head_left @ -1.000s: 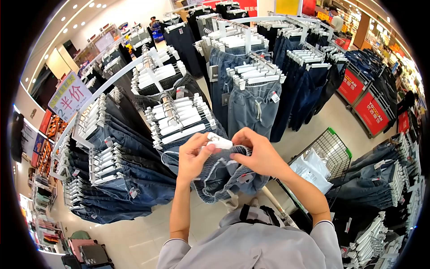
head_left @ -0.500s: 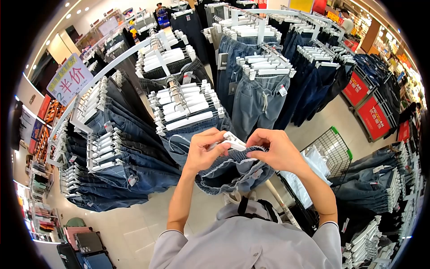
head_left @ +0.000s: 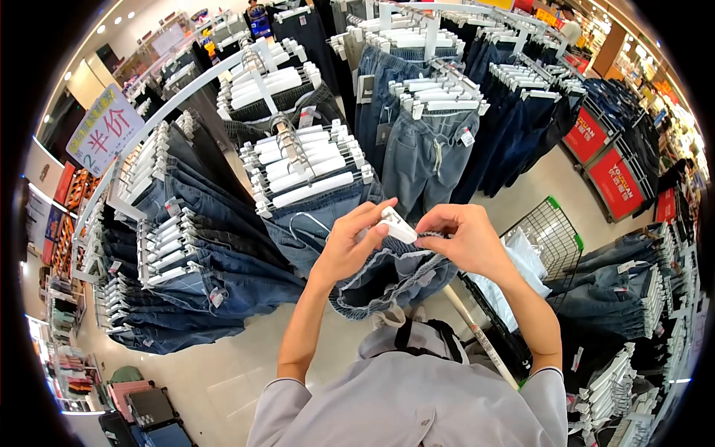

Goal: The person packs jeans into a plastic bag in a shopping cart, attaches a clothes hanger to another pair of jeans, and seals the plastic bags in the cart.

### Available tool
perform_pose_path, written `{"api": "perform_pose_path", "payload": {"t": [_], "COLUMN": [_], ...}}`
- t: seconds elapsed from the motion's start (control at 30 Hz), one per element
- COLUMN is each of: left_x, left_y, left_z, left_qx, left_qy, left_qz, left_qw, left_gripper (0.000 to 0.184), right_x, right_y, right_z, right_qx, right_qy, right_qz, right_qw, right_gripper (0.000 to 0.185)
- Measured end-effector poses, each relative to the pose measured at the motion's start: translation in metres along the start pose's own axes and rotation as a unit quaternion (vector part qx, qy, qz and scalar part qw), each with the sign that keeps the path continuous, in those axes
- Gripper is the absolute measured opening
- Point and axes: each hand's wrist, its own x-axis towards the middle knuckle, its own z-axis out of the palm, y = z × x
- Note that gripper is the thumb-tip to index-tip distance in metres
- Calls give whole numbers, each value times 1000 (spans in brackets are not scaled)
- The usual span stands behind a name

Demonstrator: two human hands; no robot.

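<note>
A white clip hanger (head_left: 399, 225) is pinched between the fingers of my left hand (head_left: 353, 240). Just right of it, my right hand (head_left: 465, 237) has its thumb and fingers closed on the elastic waistband of blue-grey jeans (head_left: 417, 270). The jeans hang below both hands, their waist opening facing up. A curved metal hook (head_left: 308, 220) sticks out to the left of my left hand. Whether the clip grips the waistband is hard to see behind the fingers.
A rack of jeans on white hangers (head_left: 309, 179) stands right in front. More jeans (head_left: 436, 153) hang beyond it. A wire cart (head_left: 547, 246) holding plastic-wrapped packages (head_left: 514, 272) is at the right, beside a pole (head_left: 480, 339). Suitcases (head_left: 153, 406) stand lower left.
My left hand has tilted the hanger's end upward, showing more of the white clip. The waist opening has dropped slightly and turned, with my right hand still on the waistband. The view has shifted a little.
</note>
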Motion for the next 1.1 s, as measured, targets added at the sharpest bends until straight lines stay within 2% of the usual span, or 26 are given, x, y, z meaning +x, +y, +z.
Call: {"api": "perform_pose_path", "payload": {"t": [0.1, 0.27, 0.43, 0.6, 0.67, 0.83, 1.0, 1.1], "left_x": [-6, -15, -23, -31, -34, -36, -35, -34], "left_y": [-11, -21, -22, -29, -34, -36, -24, -7], "left_z": [-7, -10, -19, -22, -22, -30, -23, -25], "left_qx": [-77, -46, 35, 34, 32, 123, 153, 209], "left_qy": [5, 36, 86, 116, 128, 90, 84, 60], "left_qz": [6, 18, 48, 64, 64, 156, 158, 123], "left_qw": [997, 998, 995, 991, 989, 976, 972, 968], "left_gripper": [41, 33, 26, 22, 21, 23, 25, 27], "right_x": [0, 2, 6, 8, 8, 7, 10, 10], "right_y": [3, 8, 5, -3, -11, -8, -14, -14], "right_z": [4, 18, 29, 35, 37, 44, 50, 50], "right_qx": [-18, 14, 16, -1, -23, -66, -84, -71], "right_qy": [-9, -11, -43, -82, -92, -62, -18, -6], "right_qz": [13, 41, 28, 11, 12, -2, -13, -33], "right_qw": [1000, 999, 999, 997, 995, 996, 996, 997], "right_gripper": [14, 13, 14, 15, 9, 3, 10, 8]}}
